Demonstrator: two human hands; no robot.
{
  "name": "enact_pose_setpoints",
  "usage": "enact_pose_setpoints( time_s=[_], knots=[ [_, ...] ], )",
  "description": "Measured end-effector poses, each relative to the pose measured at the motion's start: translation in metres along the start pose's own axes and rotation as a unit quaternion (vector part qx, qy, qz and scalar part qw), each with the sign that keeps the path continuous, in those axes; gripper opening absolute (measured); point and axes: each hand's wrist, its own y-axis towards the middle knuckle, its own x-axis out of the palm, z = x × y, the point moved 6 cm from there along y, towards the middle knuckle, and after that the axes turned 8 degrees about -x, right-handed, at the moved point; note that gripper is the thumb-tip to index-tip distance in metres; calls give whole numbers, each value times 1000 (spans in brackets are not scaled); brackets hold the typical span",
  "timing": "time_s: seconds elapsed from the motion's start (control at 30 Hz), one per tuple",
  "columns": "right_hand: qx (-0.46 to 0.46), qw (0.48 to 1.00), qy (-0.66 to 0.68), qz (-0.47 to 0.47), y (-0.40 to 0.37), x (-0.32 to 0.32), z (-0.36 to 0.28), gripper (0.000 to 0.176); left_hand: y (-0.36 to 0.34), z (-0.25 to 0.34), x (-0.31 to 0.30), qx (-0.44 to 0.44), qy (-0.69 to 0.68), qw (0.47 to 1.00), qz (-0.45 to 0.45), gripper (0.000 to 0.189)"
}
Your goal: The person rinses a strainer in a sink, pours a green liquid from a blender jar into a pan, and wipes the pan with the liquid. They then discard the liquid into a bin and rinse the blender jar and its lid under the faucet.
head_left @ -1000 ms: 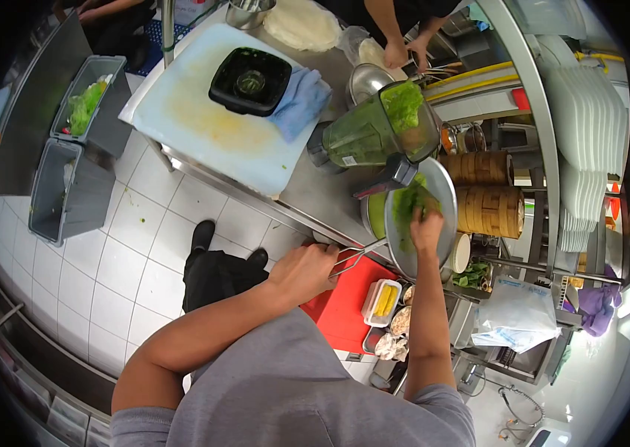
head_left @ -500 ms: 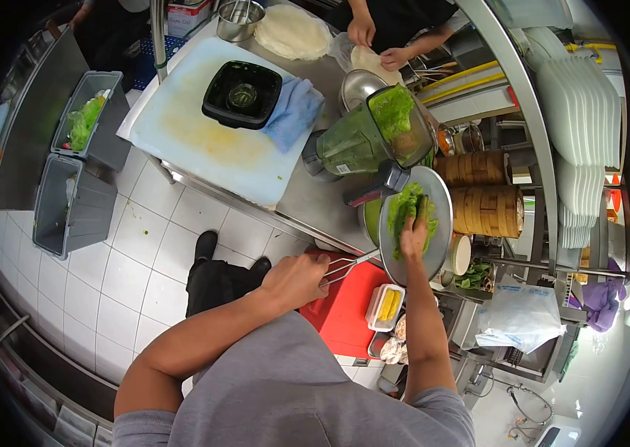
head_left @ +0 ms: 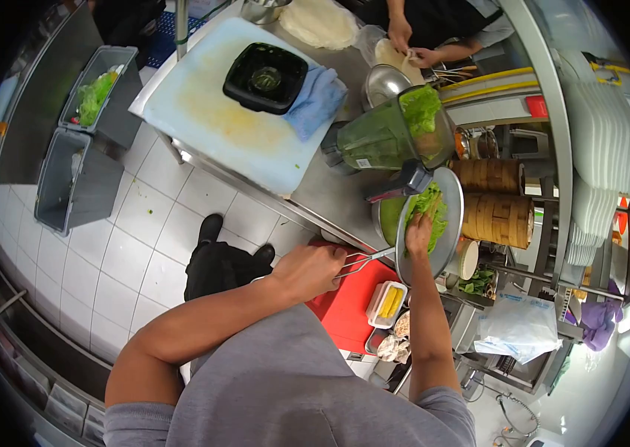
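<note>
My left hand (head_left: pixel 313 272) is closed around the wire handle (head_left: pixel 366 261) of a round metal strainer (head_left: pixel 445 249). Green lettuce leaves (head_left: pixel 430 201) lie in the strainer, and my right hand (head_left: pixel 418 235) grips some of them, fingertips partly hidden among the leaves. Under the strainer's left edge shows part of a green container (head_left: pixel 391 216). Just beyond stands a blender jug (head_left: pixel 374 145) with a dark handle (head_left: pixel 408 179); a lettuce leaf (head_left: pixel 421 112) shows at its mouth.
A white cutting board (head_left: pixel 203 112) holds a black blender lid (head_left: pixel 265 77) and a blue cloth (head_left: pixel 316 100). Across the counter, a co-worker's hands (head_left: pixel 412 48) handle a pale flat sheet. Bamboo steamers (head_left: pixel 495 220) stand right; grey bins (head_left: pixel 80 179) sit left. A red board (head_left: pixel 341 313) lies below.
The view has shifted, so the counter items appear farther right. My right hand stays on the lettuce in the strainer, and my left hand keeps hold of the handle. The co-worker's hands have moved slightly.
</note>
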Motion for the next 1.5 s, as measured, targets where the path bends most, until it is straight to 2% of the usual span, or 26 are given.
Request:
enact_pose_setpoints(
  time_s=[0.1, 0.2, 0.23, 0.43, 0.83, 0.93, 1.0, 1.03, 1.07, 1.1, 1.17, 1.2, 1.23, 1.27, 1.3, 1.37, 1.5],
  knots=[
    [15, 1000, 14, -1, 7, -9, 0, 46, 2, 3, -4, -11, -16, 1000, -17, 32],
    [35, 999, 18, -5, 8, -18, -14, 38, 4, 2, -3, -11, -3, 997, -72, 32],
    [42, 999, 17, -2, 8, -22, -16, 37, 4, 1, -4, -2, -6, 998, -57, 30],
    [11, 997, 27, 66, 4, -20, -16, 41, 3, -6, -3, 19, -35, 998, -46, 28],
    [30, 999, -7, 29, 1, -24, -19, 44, 5, -11, -9, 17, -75, 995, -57, 25],
    [28, 999, 11, 27, -2, -13, 30, 45, 4, -7, -15, 1, -130, 990, -61, 18],
    [7, 999, 16, 40, 6, -8, 14, 47, 3, -3, -8, 44, -98, 994, -31, 11],
    [-5, 998, 11, 60, 12, -15, -2, 48, 1, -2, -19, 23, -101, 994, -32, 13],
    [-17, 996, 8, 84, 14, -27, -16, 49, 2, -4, -13, 5, -113, 993, -37, 15],
    [-19, 993, 5, 114, 15, -41, -25, 50, -2, 0, -30, -37, -125, 984, -121, 17],
    [-4, 988, 4, 157, 15, -56, -41, 52, 3, -5, -10, 25, -138, 990, 3, 17],
    [62, 993, -6, 103, 26, -30, 6, 52, 8, 4, -15, 0, -114, 992, -48, 24],
    [-47, 980, 32, 188, 31, -37, -18, 50, 12, -1, -2, -8, -108, 994, 20, 22],
    [-68, 972, -17, 224, 34, -61, -73, 38, 15, -6, 10, -4, -109, 990, 86, 21],
    [-85, 959, -72, 261, 23, -94, -128, 32, 16, -6, 14, 22, -99, 992, 70, 23],
    [-21, 983, -28, 181, 16, -107, -146, 37, 21, -5, 17, 75, -88, 993, 30, 28],
    [-8, 993, -10, 117, 21, -82, -111, 36, 14, -6, 7, -1, -72, 997, 12, 33]
  ],
)
